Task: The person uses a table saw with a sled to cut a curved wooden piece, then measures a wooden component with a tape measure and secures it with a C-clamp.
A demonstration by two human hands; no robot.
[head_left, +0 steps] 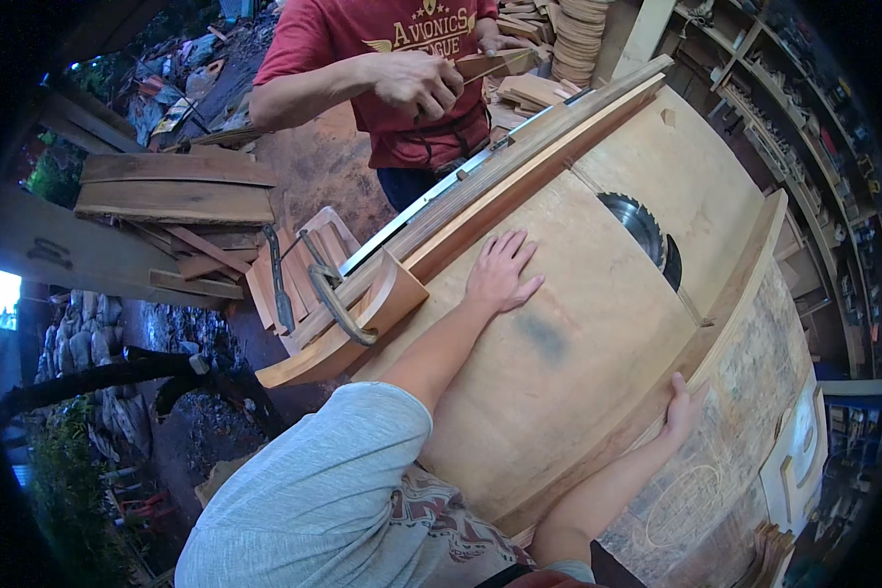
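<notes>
My left hand [503, 275] lies flat on a wide plywood panel [559, 353], fingers spread toward the long wooden fence along the panel's far-left side. My right hand [681, 413] grips the wooden rail [730, 314] on the panel's right side; some of its fingers are hidden. A toothed circular saw blade [636, 225] stands up through a slot in the panel, beyond both hands. Whether it spins I cannot tell. A metal C-clamp [335, 299] holds a curved wooden block [394, 297] against the fence, left of my left hand.
Across the fence, a person in a red shirt [387, 98] holds a thin wooden piece [500, 65]. Stacked boards [176, 186] lie at the left, and round wooden discs [580, 39] are piled at the back. Shelves [804, 118] line the right side.
</notes>
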